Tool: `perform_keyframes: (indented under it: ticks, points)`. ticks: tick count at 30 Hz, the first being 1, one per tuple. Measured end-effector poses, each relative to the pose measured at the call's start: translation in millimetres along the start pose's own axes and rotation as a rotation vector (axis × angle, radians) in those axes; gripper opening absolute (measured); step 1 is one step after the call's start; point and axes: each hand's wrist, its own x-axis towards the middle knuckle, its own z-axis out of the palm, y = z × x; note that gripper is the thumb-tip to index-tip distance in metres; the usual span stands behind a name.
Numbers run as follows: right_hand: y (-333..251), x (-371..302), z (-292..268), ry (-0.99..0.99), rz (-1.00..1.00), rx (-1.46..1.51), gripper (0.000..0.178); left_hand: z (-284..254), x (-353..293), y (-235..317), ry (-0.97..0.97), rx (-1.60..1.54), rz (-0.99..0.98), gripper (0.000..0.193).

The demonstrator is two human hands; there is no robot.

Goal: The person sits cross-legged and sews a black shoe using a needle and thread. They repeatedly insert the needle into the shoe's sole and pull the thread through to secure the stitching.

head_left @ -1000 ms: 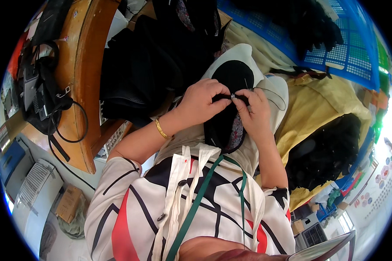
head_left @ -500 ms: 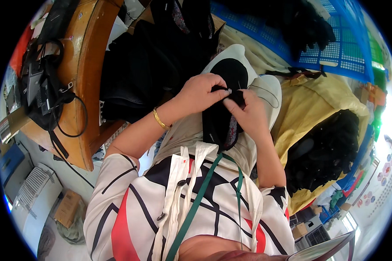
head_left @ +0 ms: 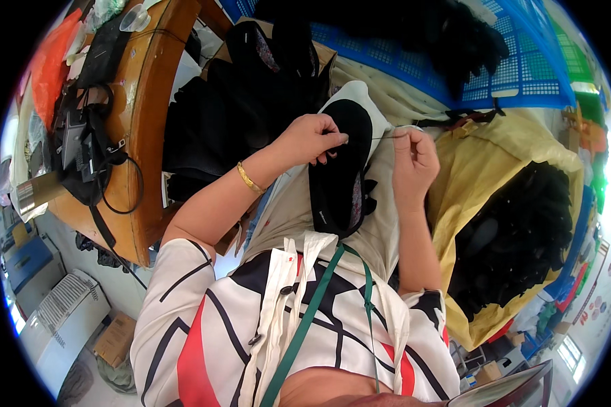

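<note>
A black cloth shoe (head_left: 336, 186) with a patterned lining showing at its opening lies on my lap, over pale cloth. My left hand (head_left: 313, 141) is closed at the shoe's left side, its thumb and fingertips pinching the shoe. To the right of the shoe, my right hand (head_left: 414, 159) is raised with fingers curled and thumb pressed on the forefinger. A thin dark thread (head_left: 381, 138) runs from that pinch toward the shoe. Whether a needle is also in the pinch is too small to tell.
Black shoes (head_left: 251, 51) are piled beyond my left forearm, beside a wooden table (head_left: 132, 102) carrying a black bag (head_left: 78, 142). On the right, a yellow sack (head_left: 482, 146) holds many black pieces. A blue plastic basket (head_left: 529, 81) with black items stands at the far side.
My right hand has moved away from the shoe to the right, drawing the thread out. My hands were close together over the shoe before. The left hand stays near the shoe.
</note>
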Motion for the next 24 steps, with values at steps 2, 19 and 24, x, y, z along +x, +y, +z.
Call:
perform_keyframes:
  ticks: [2, 19, 24]
  points:
    - [4.3, -9.9, 23.9, 0.09, 0.27, 0.787, 0.017, 2.2, 2.8, 1.6, -0.001, -0.023, -0.017, 0.024]
    - [-7.6, -73.8, -16.5, 0.091, 0.587, 1.137, 0.036, 7.1, 3.8, -21.4, 0.084, -0.286, -0.013, 0.019]
    - [-10.9, -62.8, -20.1, 0.257, 0.249, 0.748, 0.017, 3.6, -3.6, -13.4, 0.022, -0.168, 0.065, 0.011]
